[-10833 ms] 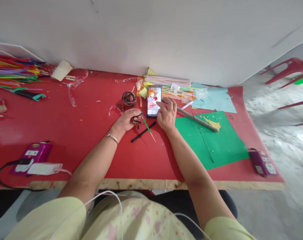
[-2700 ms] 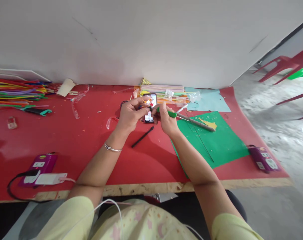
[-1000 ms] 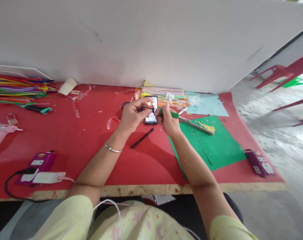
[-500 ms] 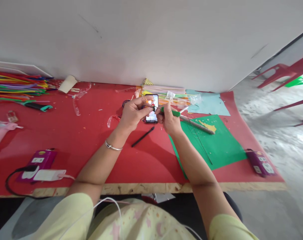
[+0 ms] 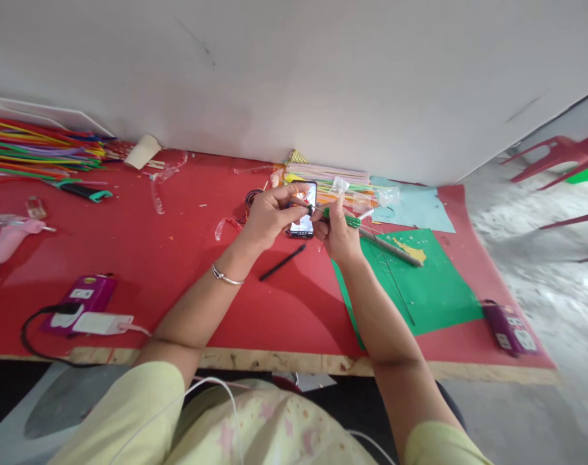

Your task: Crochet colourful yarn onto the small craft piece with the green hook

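Note:
My right hand [image 5: 341, 234] is closed around the green handle of a screwdriver [image 5: 348, 220], whose thin metal shaft points left. My left hand [image 5: 273, 216] pinches a small dark piece [image 5: 310, 210] at the shaft's tip. Something thin and orange-red shows by the left fingers, too small to make out. Both hands are held above a lit phone [image 5: 302, 226] on the red-covered table [image 5: 216, 258]. A black pen-like stick [image 5: 282, 262] lies just below the phone. Coiled dark wire [image 5: 250, 197] is partly hidden behind my left hand.
A green sheet [image 5: 434, 290] with a grey rod [image 5: 393, 248] and yellow scrap lies at right. Pipe cleaners [image 5: 37, 148], a pink glue gun [image 5: 17, 236] and a purple power strip [image 5: 93, 294] are at left. Another purple socket block [image 5: 510, 329] sits near the right edge.
The view has shifted slightly, so the table and its things appear further right. Both hands keep their grips, and the screwdriver handle looks slightly turned.

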Demonstrator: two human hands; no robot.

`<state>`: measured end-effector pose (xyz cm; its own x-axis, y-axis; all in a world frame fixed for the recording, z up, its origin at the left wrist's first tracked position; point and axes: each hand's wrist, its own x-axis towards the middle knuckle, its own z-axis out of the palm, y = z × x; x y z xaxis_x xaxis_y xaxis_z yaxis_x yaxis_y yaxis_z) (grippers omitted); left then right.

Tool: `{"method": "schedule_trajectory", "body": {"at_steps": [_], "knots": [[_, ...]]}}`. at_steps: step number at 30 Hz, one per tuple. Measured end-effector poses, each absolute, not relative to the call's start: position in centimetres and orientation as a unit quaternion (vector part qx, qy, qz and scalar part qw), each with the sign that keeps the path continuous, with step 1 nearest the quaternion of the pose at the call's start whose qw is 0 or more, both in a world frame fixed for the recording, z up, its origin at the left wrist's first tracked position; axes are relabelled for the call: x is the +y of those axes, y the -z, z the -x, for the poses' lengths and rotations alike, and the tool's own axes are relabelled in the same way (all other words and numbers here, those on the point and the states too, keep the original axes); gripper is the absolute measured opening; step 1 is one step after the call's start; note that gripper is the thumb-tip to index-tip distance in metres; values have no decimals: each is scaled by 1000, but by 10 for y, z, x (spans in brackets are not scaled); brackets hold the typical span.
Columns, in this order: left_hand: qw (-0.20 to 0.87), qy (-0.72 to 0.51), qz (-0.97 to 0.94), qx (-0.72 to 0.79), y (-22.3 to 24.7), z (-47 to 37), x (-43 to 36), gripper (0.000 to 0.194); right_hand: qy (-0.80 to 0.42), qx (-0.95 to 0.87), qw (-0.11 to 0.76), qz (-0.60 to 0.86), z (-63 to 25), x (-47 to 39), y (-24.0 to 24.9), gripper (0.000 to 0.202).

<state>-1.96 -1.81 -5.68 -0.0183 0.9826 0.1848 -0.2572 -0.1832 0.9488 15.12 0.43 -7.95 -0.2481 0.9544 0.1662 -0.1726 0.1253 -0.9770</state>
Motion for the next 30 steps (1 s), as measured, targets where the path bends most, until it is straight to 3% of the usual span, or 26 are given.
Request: {"method": "schedule_trajectory", "body": {"at_steps": [7, 18, 26, 30], "knots": [[520, -601, -477, 376, 53, 23, -18, 41, -598, -541, 502, 313, -152, 1, 73, 61], [514, -595, -489, 377, 56, 23, -18, 35, -624, -531, 495, 290, -152, 2, 70, 56], [302, -634, -536, 468, 64, 15, -17, 41, -576, -551, 516, 311, -144, -2, 79, 57], [336, -686, -478, 432, 69, 6, -15, 42, -561, -543, 550, 298, -133, -9, 87, 54]]}}
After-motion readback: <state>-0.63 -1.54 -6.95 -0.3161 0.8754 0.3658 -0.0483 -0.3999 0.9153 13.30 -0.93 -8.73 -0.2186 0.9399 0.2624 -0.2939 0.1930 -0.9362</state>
